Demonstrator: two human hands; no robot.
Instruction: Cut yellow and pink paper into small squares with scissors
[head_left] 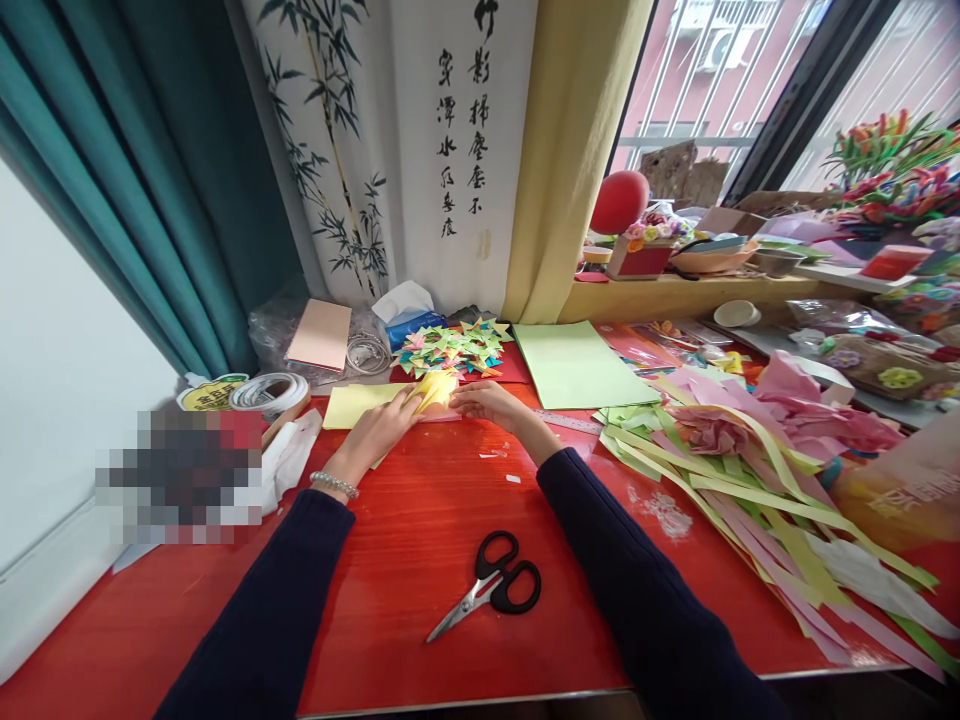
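Observation:
A bunch of folded yellow paper (435,389) stands between my two hands, near the far side of the red table. My left hand (384,425), with a beaded bracelet at the wrist, has its fingers closed on the paper's left side. From the right, my right hand (491,402) pinches at the paper's edge; its exact grip is too small to make out. Some pink paper (442,413) lies beneath. Beside my left hand is a flat yellow sheet (352,405). Just behind sits a heap of folded paper stars (454,347) in green, yellow and pink.
Black-handled scissors (487,588) lie between my forearms. A pale green paper stack (581,365) is at the back right, by a clear ruler (570,421). Paper strips (750,490) spread across the right side. A white tape roll (270,392) stands left. Small paper scraps (513,479) dot the table.

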